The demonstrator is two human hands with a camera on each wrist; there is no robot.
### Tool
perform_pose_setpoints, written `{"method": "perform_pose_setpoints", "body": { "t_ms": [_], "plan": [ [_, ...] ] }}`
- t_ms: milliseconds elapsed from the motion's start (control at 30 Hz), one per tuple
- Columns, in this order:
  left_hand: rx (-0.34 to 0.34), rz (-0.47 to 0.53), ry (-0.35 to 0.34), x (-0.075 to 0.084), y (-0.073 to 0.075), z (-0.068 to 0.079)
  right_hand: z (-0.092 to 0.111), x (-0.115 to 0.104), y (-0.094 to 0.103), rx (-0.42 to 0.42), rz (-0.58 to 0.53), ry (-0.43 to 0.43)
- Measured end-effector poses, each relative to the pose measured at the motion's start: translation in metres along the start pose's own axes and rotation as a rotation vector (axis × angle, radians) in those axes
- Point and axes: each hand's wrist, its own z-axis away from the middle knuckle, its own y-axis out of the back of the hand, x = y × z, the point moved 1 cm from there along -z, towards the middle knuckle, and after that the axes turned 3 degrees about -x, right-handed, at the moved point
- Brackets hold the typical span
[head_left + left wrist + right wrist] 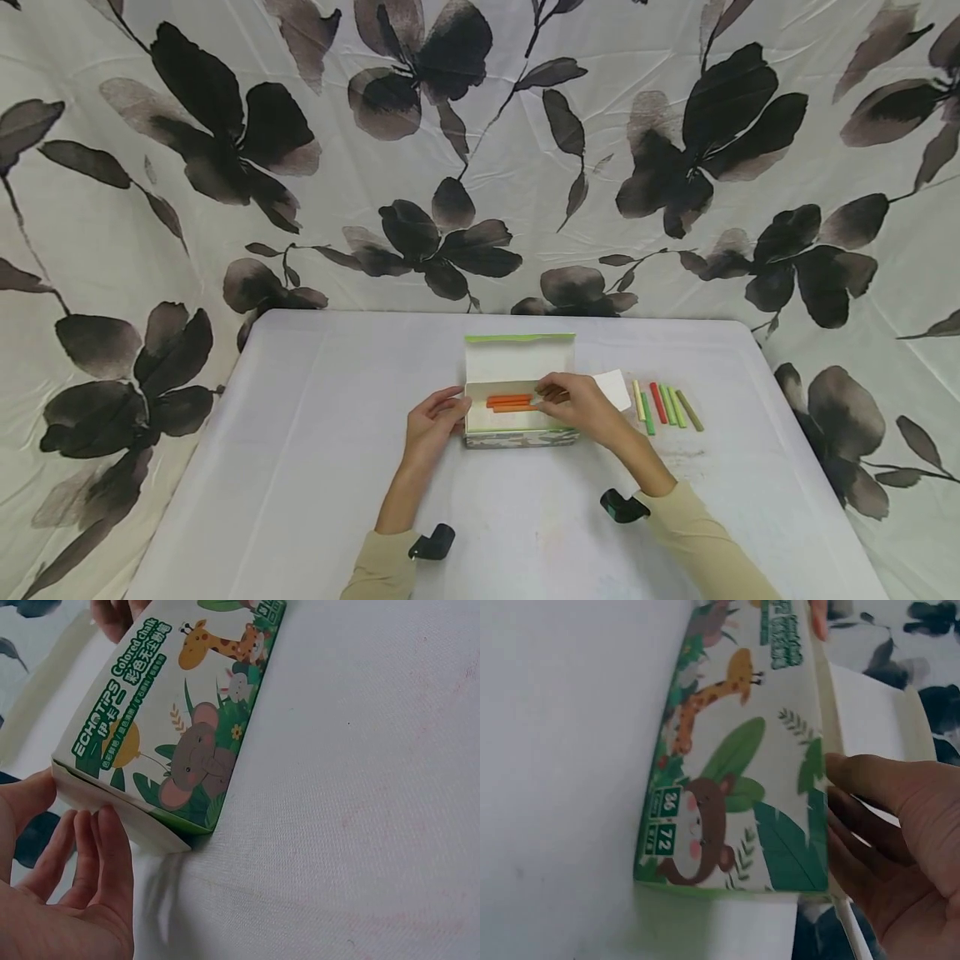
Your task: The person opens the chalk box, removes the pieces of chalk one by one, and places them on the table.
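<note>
L hand (437,417), just L of ctr frame, had thumb & fingers loosely apart, touching left end of box (517,440). R hand (573,404), mid-frame, slanted up-left, fingertips in box by orange chalk (501,400); couldn't tell if pinching. Other chalks (658,402) lay R of ctr on counter (337,400).

"ECHOTIPS Colored chalk" on box (169,712)

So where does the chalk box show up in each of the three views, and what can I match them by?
Head: the chalk box stands open, slightly right of and below centre.
Left wrist: top, left of centre, with its printed elephant and giraffe side showing.
Right wrist: middle, running down from the top edge.
Shared landmark: the floral cloth, seen upper left in left wrist, upper right in right wrist.
</note>
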Motion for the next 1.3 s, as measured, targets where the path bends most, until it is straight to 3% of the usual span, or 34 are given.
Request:
{"method": "perform_pose_setpoints", "body": {
  "t_ms": [400, 800, 967, 1133, 1300],
  "plan": [
    [0.012, -0.027, 0.01, 0.001, -0.001, 0.0, -0.018, 0.006, -0.025, -0.098, 0.301, 0.031],
    [-0.003, -0.021, 0.005, 0.001, 0.001, 0.001, -0.027, -0.004, -0.031, -0.167, 0.449, -0.051],
    [-0.005, -0.025, 0.006, 0.001, 0.002, 0.001, -0.032, -0.009, -0.034, -0.196, 0.56, -0.041],
    [-0.012, -0.012, 0.006, -0.001, 0.003, 0.0, -0.037, -0.011, -0.038, -0.257, 0.601, -0.042],
    [-0.005, -0.009, 0.0, -0.001, 0.002, 0.001, -0.044, -0.012, -0.041, -0.314, 0.562, 0.014]
  ]
}}
